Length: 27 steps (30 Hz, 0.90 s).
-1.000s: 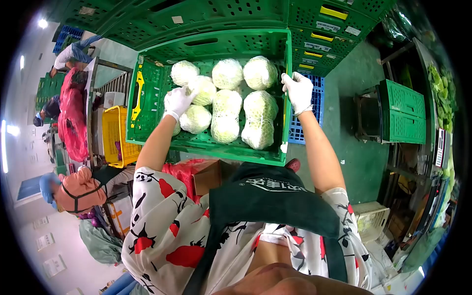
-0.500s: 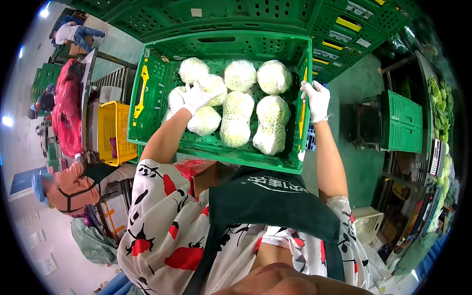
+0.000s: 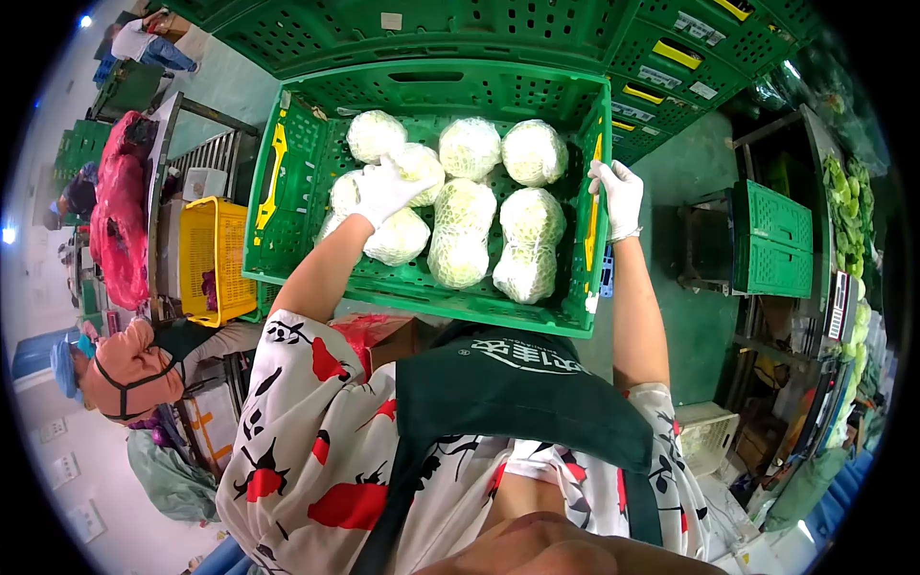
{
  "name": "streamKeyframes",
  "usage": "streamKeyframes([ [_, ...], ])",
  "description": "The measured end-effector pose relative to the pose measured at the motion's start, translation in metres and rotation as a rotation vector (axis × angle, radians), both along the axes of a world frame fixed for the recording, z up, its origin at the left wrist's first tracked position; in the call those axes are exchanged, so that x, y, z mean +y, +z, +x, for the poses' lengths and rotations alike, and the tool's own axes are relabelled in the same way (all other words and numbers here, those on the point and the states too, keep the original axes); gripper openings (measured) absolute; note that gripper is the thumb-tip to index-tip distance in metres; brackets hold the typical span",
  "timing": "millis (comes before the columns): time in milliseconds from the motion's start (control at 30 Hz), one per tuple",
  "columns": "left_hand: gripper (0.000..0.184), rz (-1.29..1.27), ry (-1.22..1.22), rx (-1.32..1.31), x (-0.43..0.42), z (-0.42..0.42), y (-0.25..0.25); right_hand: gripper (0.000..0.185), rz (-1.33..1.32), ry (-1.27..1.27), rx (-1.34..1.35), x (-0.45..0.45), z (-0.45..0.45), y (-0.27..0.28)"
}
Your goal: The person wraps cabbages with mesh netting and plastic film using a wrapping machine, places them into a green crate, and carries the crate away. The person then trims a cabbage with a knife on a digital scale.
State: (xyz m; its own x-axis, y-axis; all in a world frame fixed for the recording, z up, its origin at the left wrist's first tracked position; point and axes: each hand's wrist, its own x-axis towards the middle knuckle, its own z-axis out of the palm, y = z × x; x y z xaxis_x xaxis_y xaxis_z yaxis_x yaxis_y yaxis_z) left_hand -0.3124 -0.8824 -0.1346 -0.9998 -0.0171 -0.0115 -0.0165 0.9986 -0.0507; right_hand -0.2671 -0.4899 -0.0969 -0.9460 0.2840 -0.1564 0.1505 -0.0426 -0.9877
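Observation:
A green plastic crate (image 3: 422,305) stands in front of me, holding several pale cabbages (image 3: 462,235) in whitish net-like wrapping. My left hand (image 3: 385,195), in a white glove, lies over the cabbages on the crate's left side with its fingers spread; it partly covers them. At the right wall, my right hand (image 3: 618,195), also gloved, has its fingers closed on the rim beside the yellow handle (image 3: 593,206). Some of its fingertips are hidden by the wall.
Stacked green crates (image 3: 661,62) rise behind the crate. A yellow basket (image 3: 218,259) and pink-red sacks (image 3: 125,211) are on the left, near a co-worker (image 3: 134,369) in an apron. Right of me are closed green crates (image 3: 778,235) and a shelf with leafy greens (image 3: 848,211).
Both hands keep nearly the same places on the cabbages and the rim. The view has shifted slightly, and the people at the left have changed posture a little.

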Motion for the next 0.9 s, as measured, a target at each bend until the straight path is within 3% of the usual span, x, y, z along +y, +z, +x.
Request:
streamKeyframes([
  [100,0.124,0.124,0.135,-0.130,0.008,-0.011,0.002,0.022,-0.001,0.021,0.008,0.003,-0.002,-0.005],
  [200,0.130,0.118,0.082,-0.357,0.008,-0.014,0.031,0.023,-0.002,0.035,0.016,0.004,-0.002,-0.008],
  [300,0.137,0.069,0.062,-0.425,0.008,-0.024,0.028,0.023,-0.007,0.031,0.016,0.004,-0.002,-0.008],
  [500,0.142,0.321,0.148,-0.392,0.000,-0.029,0.016,0.024,0.002,0.016,0.015,0.003,0.000,-0.008],
  [600,0.140,0.149,0.159,-0.394,0.023,-0.015,0.035,0.023,0.011,0.025,0.044,0.003,-0.001,-0.013],
  [700,0.137,0.174,0.167,-0.215,0.021,-0.011,0.015,0.025,0.004,0.013,0.037,0.003,0.000,-0.008],
  [867,0.120,0.336,0.117,-0.144,-0.007,-0.016,0.014,0.029,0.042,0.016,0.041,0.003,0.001,-0.004],
  [900,0.107,0.437,0.127,-0.147,-0.006,-0.010,0.032,0.030,0.061,0.018,0.032,0.004,0.002,-0.004],
])
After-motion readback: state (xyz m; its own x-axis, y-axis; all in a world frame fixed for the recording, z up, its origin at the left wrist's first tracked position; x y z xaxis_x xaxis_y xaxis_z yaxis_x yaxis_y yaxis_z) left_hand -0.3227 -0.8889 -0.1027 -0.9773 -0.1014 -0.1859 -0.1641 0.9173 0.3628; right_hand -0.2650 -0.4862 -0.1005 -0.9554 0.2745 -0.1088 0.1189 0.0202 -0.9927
